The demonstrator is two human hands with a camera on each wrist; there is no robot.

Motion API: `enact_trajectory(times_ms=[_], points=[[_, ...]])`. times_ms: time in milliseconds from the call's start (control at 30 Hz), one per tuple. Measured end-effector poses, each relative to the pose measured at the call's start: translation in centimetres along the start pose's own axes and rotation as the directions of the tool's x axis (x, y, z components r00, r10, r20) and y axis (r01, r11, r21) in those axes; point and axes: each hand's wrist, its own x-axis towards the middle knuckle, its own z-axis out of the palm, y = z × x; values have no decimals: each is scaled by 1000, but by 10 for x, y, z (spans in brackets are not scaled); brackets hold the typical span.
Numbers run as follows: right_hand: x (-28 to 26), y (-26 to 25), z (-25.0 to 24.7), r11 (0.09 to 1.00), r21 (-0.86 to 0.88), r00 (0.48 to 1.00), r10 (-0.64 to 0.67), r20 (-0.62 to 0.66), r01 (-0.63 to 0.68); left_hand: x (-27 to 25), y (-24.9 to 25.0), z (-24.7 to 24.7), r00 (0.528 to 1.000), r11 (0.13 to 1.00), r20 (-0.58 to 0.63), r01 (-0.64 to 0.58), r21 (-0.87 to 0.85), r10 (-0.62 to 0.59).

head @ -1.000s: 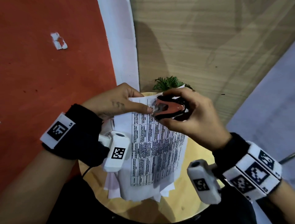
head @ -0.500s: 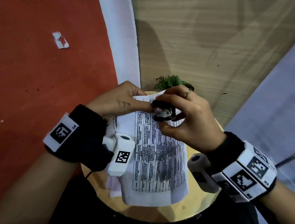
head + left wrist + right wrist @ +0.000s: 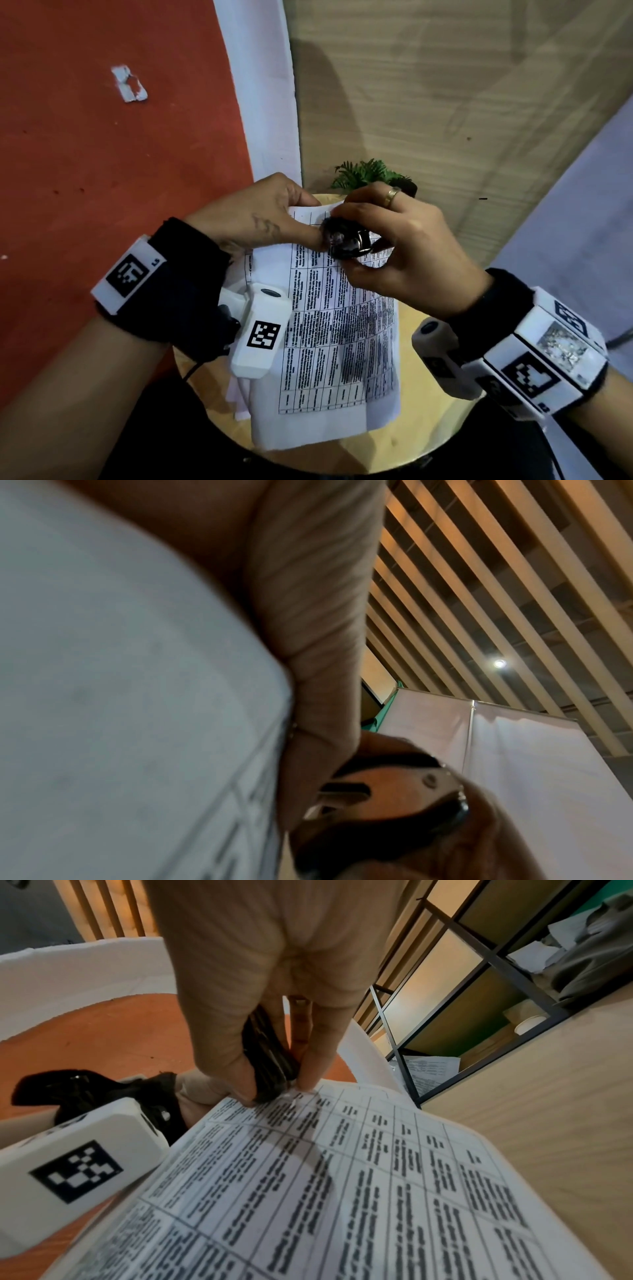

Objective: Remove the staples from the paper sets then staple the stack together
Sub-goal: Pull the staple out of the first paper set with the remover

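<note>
- A small torn white scrap (image 3: 129,84) lies on the red floor (image 3: 102,154) at far left.
- The left hand (image 3: 253,214) pinches the top left corner of the white printed paper set with a black-ruled table (image 3: 337,329), thumb on top of the sheet.
- The paper set lies lifted over the round pale wooden desk (image 3: 421,431), with more white sheets showing beneath its lower left edge.
- The black and metal claw-type staple remover (image 3: 349,241) sits at the paper's top edge, just beside the left thumb tip.
- The right hand (image 3: 400,246) is clamped round the staple remover, thumb and fingers squeezing it; a gold ring (image 3: 390,197) is on one finger.
- A small green plant (image 3: 368,173) stands behind the hands.
</note>
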Motion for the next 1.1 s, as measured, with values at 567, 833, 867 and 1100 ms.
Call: enact_trajectory(times_ms=[567, 833, 867, 1100], points=[[0, 6, -5, 998, 13, 997, -55, 48, 54, -2, 2, 1, 996, 998, 84, 12, -70, -6], [0, 6, -2, 998, 67, 999, -5, -49, 8, -3, -4, -3, 991, 979, 133, 33, -201, -6], [-1, 6, -1, 997, 82, 998, 8, -61, -3, -4, -4, -3, 991, 976, 136, 25, -216, 4], [-6, 6, -3, 973, 225, 988, 76, -132, -44, -4, -8, 1, 994, 962, 94, -29, -270, 57]])
